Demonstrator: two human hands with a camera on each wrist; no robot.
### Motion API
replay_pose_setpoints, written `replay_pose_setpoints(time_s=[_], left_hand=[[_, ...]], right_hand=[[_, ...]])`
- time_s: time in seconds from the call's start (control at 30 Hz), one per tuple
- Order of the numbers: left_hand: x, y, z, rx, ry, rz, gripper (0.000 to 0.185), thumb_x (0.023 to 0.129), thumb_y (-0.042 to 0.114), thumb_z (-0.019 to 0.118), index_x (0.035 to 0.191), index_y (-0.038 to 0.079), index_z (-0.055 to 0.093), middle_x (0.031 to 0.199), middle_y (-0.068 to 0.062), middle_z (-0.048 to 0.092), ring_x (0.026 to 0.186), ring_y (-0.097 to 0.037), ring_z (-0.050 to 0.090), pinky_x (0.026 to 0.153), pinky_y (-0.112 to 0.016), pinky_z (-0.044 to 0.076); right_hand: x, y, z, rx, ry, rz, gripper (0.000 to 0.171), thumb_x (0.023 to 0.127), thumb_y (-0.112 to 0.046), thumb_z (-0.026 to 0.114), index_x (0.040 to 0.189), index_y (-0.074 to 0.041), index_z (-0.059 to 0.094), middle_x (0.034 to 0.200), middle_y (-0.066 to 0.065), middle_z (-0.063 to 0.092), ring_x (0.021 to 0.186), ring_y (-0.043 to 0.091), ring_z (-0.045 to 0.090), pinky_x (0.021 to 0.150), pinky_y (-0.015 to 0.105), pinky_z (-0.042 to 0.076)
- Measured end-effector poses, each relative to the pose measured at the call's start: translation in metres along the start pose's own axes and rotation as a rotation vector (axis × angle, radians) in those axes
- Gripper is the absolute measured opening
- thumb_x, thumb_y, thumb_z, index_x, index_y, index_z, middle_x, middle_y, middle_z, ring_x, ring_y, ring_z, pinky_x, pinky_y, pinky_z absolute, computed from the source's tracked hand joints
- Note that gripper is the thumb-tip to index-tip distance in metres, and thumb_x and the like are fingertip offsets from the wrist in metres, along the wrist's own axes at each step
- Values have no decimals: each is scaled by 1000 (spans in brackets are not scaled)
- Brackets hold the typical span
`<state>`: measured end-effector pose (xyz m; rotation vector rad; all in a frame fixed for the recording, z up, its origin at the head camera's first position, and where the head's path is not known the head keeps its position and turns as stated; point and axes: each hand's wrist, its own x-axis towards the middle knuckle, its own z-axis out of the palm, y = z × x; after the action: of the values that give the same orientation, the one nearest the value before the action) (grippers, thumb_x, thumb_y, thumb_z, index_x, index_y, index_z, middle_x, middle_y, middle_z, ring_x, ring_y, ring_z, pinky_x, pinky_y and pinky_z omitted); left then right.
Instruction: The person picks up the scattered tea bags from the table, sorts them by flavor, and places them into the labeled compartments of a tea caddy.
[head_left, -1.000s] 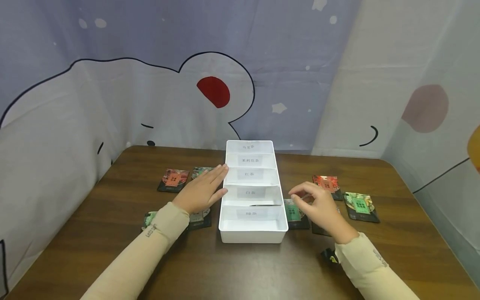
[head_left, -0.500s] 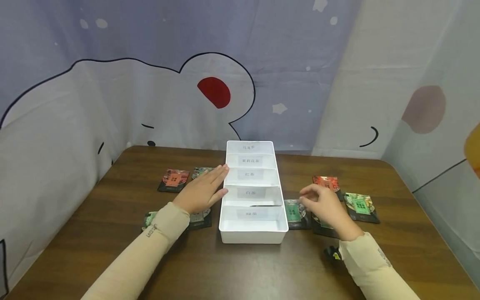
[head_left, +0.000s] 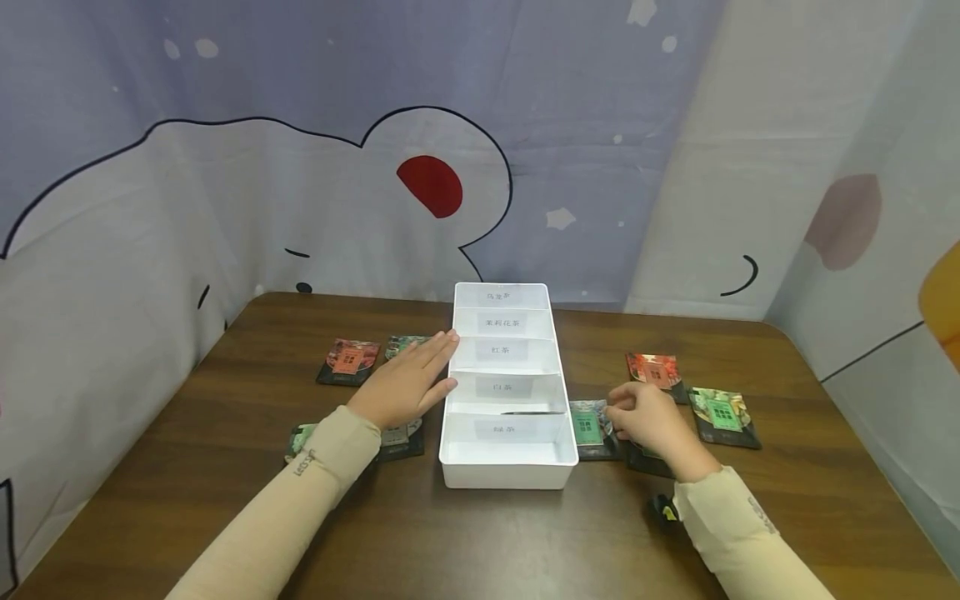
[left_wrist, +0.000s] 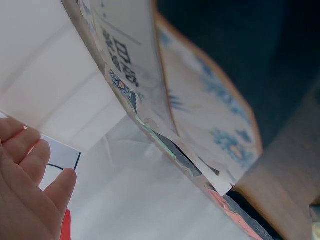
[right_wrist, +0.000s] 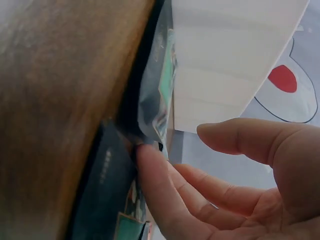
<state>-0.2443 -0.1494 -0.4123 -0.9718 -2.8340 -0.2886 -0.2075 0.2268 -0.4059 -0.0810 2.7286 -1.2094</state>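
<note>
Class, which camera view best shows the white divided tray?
The head view: the white divided tray appears whole, five labelled compartments, between both hands. The left wrist view shows only a blurred close wall by the left hand. The right wrist view shows one outer side.

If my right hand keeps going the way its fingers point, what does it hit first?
Most likely the green packet that the right hand already touches at its edge; just beyond lies the white tray.

tray [head_left: 510,467] mid-table, packets [head_left: 347,360] either side
</note>
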Motion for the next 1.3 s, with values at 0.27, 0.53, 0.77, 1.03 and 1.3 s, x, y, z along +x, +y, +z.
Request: replay_pose_setpoints(time_s=[0.27,0.53,0.77,1.03,1.3], left_hand=[[0,2,-2,-8,0,-1,68,107,43,43,161,4,25,166,-11,26,153,-26,24,122,-51,24],[0,2,-2,-2,-2,1,69,107,43,43,161,4,24,166,-11,25,153,-27,24,122,-52,25],[0,2,-3,-2,-11,-4,68,108,44,43,161,5,24,166,-11,25,153,-26,23,122,-51,24],[0,2,-4,-2,-15,-5,69,107,44,44,161,5,24,166,-11,24,153,-26,23,123,-51,23],[-1,3,-4,2,-12,-3,69,107,44,43,161,4,25,166,-11,25,153,-27,23,122,-52,24]], right_hand=[[4,5,1,65,-19,33,37,94,-3,66,122,18,58,99,26,71,68,20,71,61,33,62],[5,8,0,152,-43,55,41,92,-1,69,124,20,57,94,23,72,70,20,72,64,35,63],[6,10,1,181,-28,67,32,92,-2,68,119,15,62,93,18,73,75,19,70,67,36,63],[4,4,-6,213,9,25,26,95,-3,66,116,12,60,96,19,71,71,19,69,67,36,63],[-2,-5,-11,215,106,-15,26,97,-7,65,118,7,62,99,19,73,76,21,71,71,38,63]])
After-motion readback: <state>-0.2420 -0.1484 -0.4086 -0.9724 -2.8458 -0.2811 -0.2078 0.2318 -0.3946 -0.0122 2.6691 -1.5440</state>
